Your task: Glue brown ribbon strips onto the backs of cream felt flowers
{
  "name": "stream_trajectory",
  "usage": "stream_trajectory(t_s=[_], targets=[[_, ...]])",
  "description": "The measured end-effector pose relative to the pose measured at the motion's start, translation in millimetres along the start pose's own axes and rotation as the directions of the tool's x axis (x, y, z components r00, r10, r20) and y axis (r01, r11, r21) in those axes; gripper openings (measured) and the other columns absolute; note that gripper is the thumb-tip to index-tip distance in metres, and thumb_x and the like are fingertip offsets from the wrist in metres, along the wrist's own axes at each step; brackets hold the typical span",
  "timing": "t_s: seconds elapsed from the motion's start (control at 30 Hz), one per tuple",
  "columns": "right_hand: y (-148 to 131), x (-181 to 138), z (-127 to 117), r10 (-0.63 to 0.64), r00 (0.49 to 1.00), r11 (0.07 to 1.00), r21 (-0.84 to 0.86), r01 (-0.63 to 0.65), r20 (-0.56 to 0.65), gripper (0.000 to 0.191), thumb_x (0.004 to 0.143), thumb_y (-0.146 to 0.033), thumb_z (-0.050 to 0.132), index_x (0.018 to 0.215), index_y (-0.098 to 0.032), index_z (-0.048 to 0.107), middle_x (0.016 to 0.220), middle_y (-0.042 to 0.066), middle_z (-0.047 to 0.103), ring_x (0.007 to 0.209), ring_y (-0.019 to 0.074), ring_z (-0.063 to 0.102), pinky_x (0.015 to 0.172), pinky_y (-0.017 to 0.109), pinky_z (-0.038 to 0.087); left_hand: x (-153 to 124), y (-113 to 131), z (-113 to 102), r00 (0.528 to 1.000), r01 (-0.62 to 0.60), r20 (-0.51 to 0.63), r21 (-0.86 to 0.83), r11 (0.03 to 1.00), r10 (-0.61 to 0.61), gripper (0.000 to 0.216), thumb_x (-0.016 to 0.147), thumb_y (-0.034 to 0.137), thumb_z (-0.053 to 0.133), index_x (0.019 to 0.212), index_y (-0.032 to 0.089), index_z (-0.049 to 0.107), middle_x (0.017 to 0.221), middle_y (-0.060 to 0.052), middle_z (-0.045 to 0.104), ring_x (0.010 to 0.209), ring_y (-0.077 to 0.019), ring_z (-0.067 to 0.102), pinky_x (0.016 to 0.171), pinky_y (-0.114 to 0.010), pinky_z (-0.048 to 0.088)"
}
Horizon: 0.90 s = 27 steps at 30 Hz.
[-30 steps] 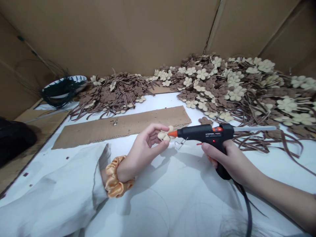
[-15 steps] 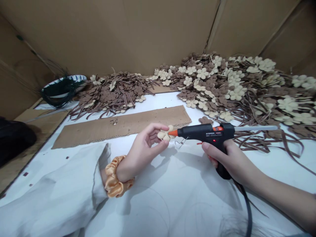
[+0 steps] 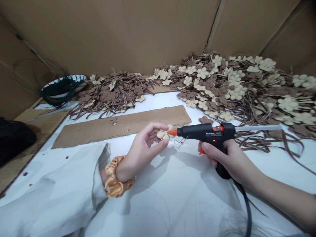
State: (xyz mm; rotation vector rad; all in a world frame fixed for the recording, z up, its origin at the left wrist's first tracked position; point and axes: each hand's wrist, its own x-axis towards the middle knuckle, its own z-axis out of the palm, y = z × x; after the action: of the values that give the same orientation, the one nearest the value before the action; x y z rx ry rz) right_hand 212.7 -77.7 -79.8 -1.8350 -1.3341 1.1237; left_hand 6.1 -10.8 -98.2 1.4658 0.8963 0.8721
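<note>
In the head view, the glue gun [image 3: 204,133] sits slightly further right than a moment ago, and its orange trigger [image 3: 202,152] now shows more clearly below the right hand's [image 3: 230,158] fingers. Those fingers stay curled around the grip, closed on it. The left hand [image 3: 142,153] looks unchanged, with its thumb and fingertips [image 3: 161,142] pinching a cream felt flower [image 3: 165,133] by its edge. The flower is held up between those fingertips and the orange nozzle [image 3: 172,132], its petals just beside the tip. A small wire stand [image 3: 181,142] lies under the gun. A cardboard strip [image 3: 118,126] lies beyond the left hand, with heaped flowers [image 3: 222,85] further back. A satin scrunchie [image 3: 115,177] circles the left wrist.
</note>
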Motion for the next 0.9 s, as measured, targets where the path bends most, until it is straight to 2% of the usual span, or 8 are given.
stream_trajectory(t_s=[0.17,0.4,0.53,0.8,0.9], targets=[[-0.8,-0.3,-0.1,-0.06,0.998,0.998,-0.024,0.059,-0.02,0.037,0.075,-0.052,0.052,0.075,-0.017,0.063,0.049,-0.003,0.045,0.047,0.0139,0.043,0.047,0.026,0.037,-1.0,2.4,1.1,1.0,-0.012,-0.026,0.031,0.999,0.012,0.024,0.076,0.023,0.065,0.096,0.017,0.054,0.111,-0.009,0.063,0.096,-0.0171,0.061,0.079,-0.026,0.047],[-1.7,-4.2,-0.5,-0.119,0.99,0.986,-0.124,0.109,-0.078,0.039,0.075,-0.054,0.052,0.083,-0.018,0.066,0.048,-0.001,0.048,0.046,0.0157,0.045,0.044,0.027,0.036,-1.8,2.2,1.7,0.995,-0.078,-0.053,0.062,0.995,0.081,0.02,0.077,0.021,0.063,0.095,0.018,0.054,0.11,-0.008,0.063,0.108,-0.0184,0.057,0.092,-0.029,0.044],[-2.4,-6.4,-0.1,-0.16,0.985,0.976,-0.159,0.147,-0.072,0.04,0.077,-0.054,0.05,0.088,-0.019,0.065,0.064,0.004,0.061,0.048,0.0158,0.049,0.046,0.028,0.04,-2.0,1.3,0.4,0.991,-0.122,-0.042,0.099,0.988,0.127,0.02,0.078,0.019,0.063,0.096,0.018,0.055,0.109,-0.007,0.063,0.11,-0.0179,0.056,0.095,-0.028,0.042],[-1.9,-11.6,0.4,-0.253,0.965,0.947,-0.222,0.232,-0.069,0.035,0.08,-0.048,0.049,0.09,-0.019,0.067,0.067,0.005,0.063,0.058,0.019,0.056,0.053,0.029,0.045,-3.0,1.4,-0.4,0.989,-0.137,-0.034,0.169,0.976,0.145,0.018,0.079,0.019,0.061,0.096,0.018,0.055,0.103,-0.006,0.063,0.104,-0.0181,0.058,0.089,-0.028,0.044],[-0.1,-11.7,2.6,-0.288,0.956,0.943,-0.19,0.274,-0.055,0.033,0.081,-0.045,0.05,0.091,-0.019,0.067,0.077,0.006,0.067,0.069,0.0211,0.062,0.061,0.029,0.049,-2.7,0.4,-1.1,0.989,-0.136,-0.031,0.173,0.976,0.143,0.018,0.079,0.018,0.06,0.096,0.017,0.055,0.101,-0.006,0.062,0.099,-0.0171,0.059,0.086,-0.028,0.045]])
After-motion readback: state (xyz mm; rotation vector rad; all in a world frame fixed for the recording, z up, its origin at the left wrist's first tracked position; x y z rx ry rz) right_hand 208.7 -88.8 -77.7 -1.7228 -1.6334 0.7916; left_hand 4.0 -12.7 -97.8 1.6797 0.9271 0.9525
